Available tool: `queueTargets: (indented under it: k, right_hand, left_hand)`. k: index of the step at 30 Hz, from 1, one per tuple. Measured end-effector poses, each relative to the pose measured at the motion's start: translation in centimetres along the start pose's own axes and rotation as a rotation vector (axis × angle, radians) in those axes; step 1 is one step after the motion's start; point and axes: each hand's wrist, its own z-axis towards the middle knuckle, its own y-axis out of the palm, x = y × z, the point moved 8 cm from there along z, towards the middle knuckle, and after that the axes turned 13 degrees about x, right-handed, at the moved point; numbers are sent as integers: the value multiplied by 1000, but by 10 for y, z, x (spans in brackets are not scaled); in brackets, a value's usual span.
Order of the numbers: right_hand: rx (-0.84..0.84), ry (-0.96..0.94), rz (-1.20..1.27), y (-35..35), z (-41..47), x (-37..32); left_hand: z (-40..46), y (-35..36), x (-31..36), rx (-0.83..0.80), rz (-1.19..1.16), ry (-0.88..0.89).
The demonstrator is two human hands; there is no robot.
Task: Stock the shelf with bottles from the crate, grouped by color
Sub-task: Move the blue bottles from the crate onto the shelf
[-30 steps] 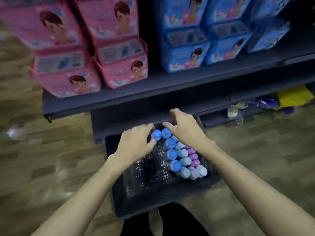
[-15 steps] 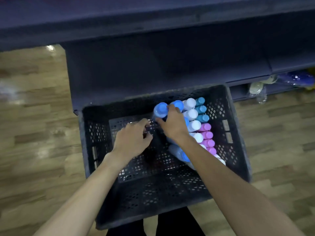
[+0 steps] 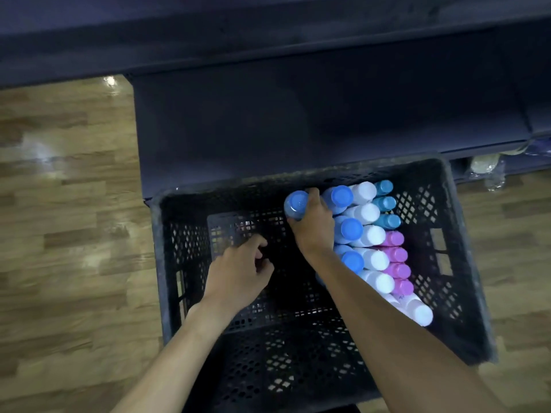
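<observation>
A black perforated crate (image 3: 168, 263) stands on the floor against the dark bottom shelf (image 3: 298, 114). Upright bottles fill its right part in rows: blue caps (image 3: 348, 229), white caps (image 3: 369, 236), teal caps (image 3: 386, 204) at the far end and pink caps (image 3: 396, 254) nearer me. My right hand (image 3: 313, 228) grips a blue-capped bottle (image 3: 295, 204) at the left edge of the group, tilted a little left. My left hand (image 3: 238, 272) hovers over the bare left part of the crate with fingers loosely curled, holding nothing that I can see.
Wooden floor (image 3: 59, 234) lies to the left and right of the crate. An upper shelf edge (image 3: 238, 40) overhangs at the top. Clear wrapped items (image 3: 483, 168) lie under the shelf at the right.
The view dropped from the upper shelves to the crate. My right hand took hold of a blue-capped bottle and drew it left from the group. My left hand moved back from the bottles.
</observation>
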Motion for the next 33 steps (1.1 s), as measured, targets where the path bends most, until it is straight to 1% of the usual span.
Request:
queueTargets:
  k: [5,9,12,14,19,25,33]
  right_hand:
    - [42,36,16,2,1,6]
    - [32,12,36,0,-1,7]
    - [24,21,50,-13,-9,5]
    - [54,36,81,-31,-20,1]
    - [54,14,192,-91,-57,-19]
    - [165,-105,341,-202,-103,-66]
    - [354,-374,394,-323,-122,-154]
  left_hand:
    - [0,7,3,-12,-32,-27]
    - [0,7,19,28,-48,-6]
    - [-6,-4,24,54,-47,16]
    - [-13,-16,27,60,-29,29]
    - [-30,-62,50,114,42,99]
    - [-72,-141,93,157,140,210]
    - [-110,-260,161,400,163,328]
